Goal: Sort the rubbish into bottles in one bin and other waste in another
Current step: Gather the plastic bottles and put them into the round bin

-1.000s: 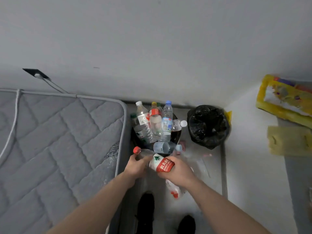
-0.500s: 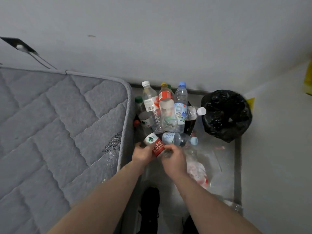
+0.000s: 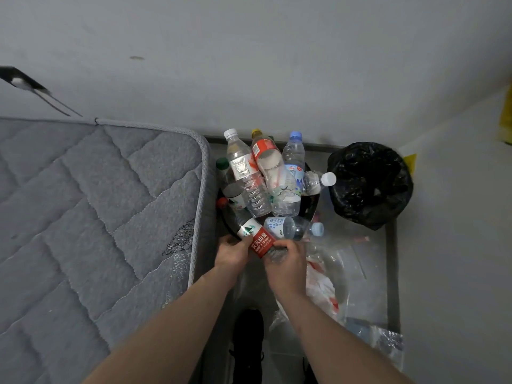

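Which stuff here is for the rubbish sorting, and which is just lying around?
For the sorting:
red-label bottle, held by left hand and right hand
bottle bin, piled full
black-bag bin
plastic wrappers on the floor

Just lying about:
grey mattress
black shoes

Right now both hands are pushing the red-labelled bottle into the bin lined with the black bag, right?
Not quite. In the head view both hands, left hand and right hand, push the red-labelled bottle into the bottle bin, not the black-bag bin.
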